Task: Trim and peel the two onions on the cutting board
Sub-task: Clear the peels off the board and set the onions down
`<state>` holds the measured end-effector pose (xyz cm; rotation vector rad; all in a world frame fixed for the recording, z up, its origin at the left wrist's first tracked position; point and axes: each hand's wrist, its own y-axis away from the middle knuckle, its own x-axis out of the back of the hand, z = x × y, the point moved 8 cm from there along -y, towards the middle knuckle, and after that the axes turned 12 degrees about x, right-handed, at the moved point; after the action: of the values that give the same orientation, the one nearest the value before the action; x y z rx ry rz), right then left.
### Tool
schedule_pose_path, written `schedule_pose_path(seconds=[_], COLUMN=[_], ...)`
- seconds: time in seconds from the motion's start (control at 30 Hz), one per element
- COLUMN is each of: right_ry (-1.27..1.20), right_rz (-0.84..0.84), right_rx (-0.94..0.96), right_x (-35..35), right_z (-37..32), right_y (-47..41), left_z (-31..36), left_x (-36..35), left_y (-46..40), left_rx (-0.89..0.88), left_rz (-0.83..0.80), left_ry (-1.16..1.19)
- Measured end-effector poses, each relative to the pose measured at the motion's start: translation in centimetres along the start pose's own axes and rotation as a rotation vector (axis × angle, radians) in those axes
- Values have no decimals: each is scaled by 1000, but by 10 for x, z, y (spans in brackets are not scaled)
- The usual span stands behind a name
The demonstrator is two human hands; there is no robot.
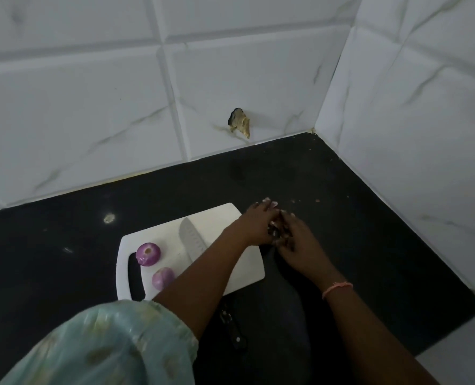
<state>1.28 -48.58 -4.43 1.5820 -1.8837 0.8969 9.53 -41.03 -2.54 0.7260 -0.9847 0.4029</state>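
The black counter (341, 218) has lots of open room past the white cutting board (225, 218), up to the tiled walls. Both purple onions (148, 254) (162, 277) sit peeled at the board's handle end, so the job looks nearly done. The knife (191, 240) lies across the board. At the board's far corner, the left hand (258, 226) and right hand (294, 240) meet, pinching small scraps, maybe peel. Next, clear those away.

We find no readable text, label, brand or number anywhere here. The knife blade (192, 239) on the cutting board (219, 218) carries only small, illegible marks.
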Motion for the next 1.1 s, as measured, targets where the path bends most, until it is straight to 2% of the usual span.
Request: schedule_pose_path(seconds=[0.07, 0.13, 0.27, 0.33, 0.4, 0.57, 0.67, 0.87, 1.0, 1.1], right_ry=[43, 44, 99, -5, -216, -987, -1209, -1367, -1413, -1328], right_rz=[35, 162, 321, 416, 519, 810, 911, 1110, 1233, 1329], right_rx=[23, 55, 63, 8, -125, -521, -624, -647, -661, -729], right_x=[3, 9, 22, 29, 37, 26, 36, 88, 109, 105], right_z=[-7, -13, -19, -14, -7, 9, 7, 0, 12, 34], right_y=[9, 21, 34, 35, 39, 64, 93, 190, 276, 358], left_z=[0, -1, 22, 26, 22, 24, 52, 157, 227, 266], left_x=[-3, -9, -20, -19, -20, -50, -63, -87, -137, -204], left_y=[1, 8, 32, 38, 39, 49, 61, 113, 143, 162], left_rx=[66, 144, 156, 167, 211, 404, 392, 258, 209, 250], left_rz=[75, 189, 349, 390, 413, 339, 258, 87, -36, -104], left_ry=[20, 71, 203, 316, 522, 1146, 1480, 1683, 1640, 1586])
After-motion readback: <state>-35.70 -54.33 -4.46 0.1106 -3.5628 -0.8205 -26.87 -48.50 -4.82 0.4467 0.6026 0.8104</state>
